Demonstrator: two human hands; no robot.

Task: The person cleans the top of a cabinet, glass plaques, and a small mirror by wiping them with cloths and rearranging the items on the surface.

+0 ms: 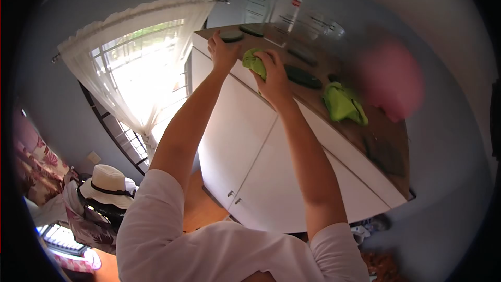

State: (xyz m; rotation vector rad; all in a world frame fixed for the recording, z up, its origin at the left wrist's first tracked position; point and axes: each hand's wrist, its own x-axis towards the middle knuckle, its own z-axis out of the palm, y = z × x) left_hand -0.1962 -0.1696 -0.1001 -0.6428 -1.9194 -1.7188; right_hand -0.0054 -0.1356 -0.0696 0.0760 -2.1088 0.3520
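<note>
At the far left corner of the cabinet top (357, 135), my left hand (224, 55) has its fingers and thumb around the near end of a flat, greyish-green oval object (231, 37). My right hand (272, 76) is closed on a bright green cloth (253, 63) at the front edge. Just right of that hand lies a dark green oval object (302, 77). Farther right, a second bright green cloth (343, 105) sits crumpled on the wood. Two more dark oval objects, one at the back (251, 31) and one mid-surface (302, 56), lie beyond my hands.
Clear plaques (285, 18) with print stand along the back by the wall. A blurred pink thing (394, 78) fills the right end. Below are white cabinet doors (237, 141). A curtained window (141, 68) is left, above a white hat (108, 185) with a dark band.
</note>
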